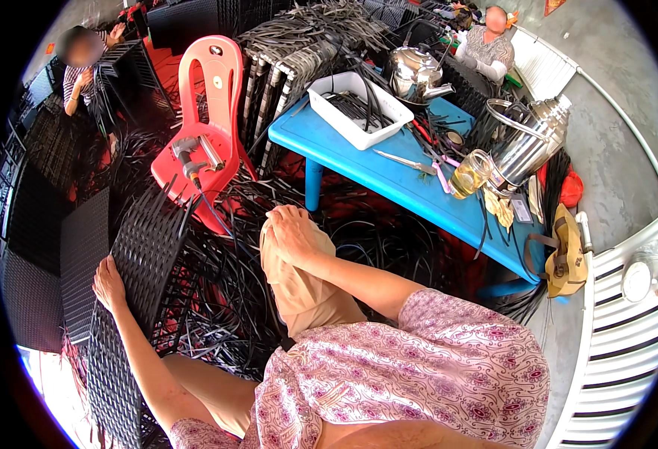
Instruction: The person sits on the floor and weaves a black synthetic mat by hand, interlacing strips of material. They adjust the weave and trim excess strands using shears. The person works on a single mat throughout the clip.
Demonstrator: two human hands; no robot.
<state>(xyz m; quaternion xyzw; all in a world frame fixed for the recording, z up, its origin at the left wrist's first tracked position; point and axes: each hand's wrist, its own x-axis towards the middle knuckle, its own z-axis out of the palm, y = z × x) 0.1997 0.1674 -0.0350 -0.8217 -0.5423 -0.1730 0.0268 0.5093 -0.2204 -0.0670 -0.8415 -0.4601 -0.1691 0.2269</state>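
My left hand is closed on the edge of a black woven rattan piece, which stands close to my left leg. Loose strip ends stick out from the top of its weave. On my bent knee, covered by tan trousers, my right hand lies flat with nothing in it. Black plastic strips are heaped on the floor between the woven piece and my legs.
Ahead, a red plastic chair holds a nail gun. A blue table carries a white tray of strips, a kettle, a knife, a glass jar and a thermos. Two people sit farther off.
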